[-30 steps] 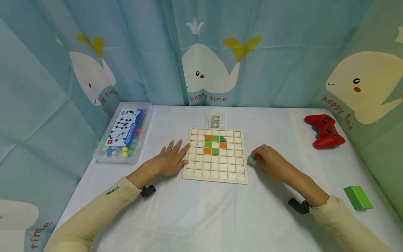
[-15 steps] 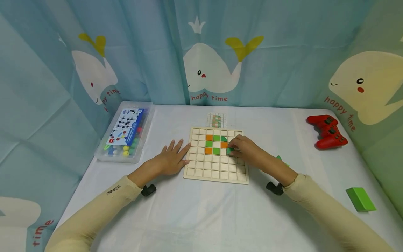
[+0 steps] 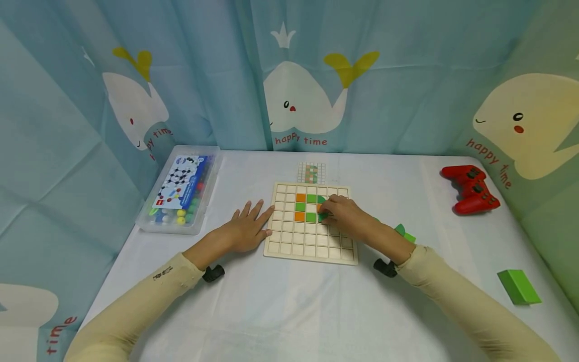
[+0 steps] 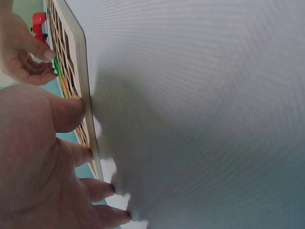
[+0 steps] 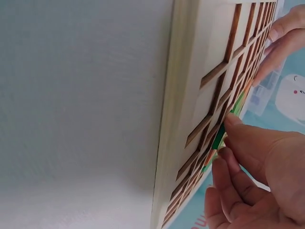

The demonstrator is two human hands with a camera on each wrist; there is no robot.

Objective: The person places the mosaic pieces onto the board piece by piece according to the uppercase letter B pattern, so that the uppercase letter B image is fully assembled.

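Observation:
A wooden grid board lies mid-table, bearing a group of orange and green tiles, among them a light green tile and an orange tile. My left hand rests flat with spread fingers, thumb and index fingertips at the board's left edge. Over the board, my right hand pinches a small dark green tile between thumb and fingers, right beside the light green tile in the lowest tiled row. The fingers partly cover that tile and the orange one above it.
A small printed pattern card lies behind the board. Loose green pieces show past the right forearm. A clear box of coloured balls stands left, a red game controller and a green block right.
My right hand has carried the dark green tile leftward from the table right of the board to over the grid, then slightly further left. My left hand has stayed in place.

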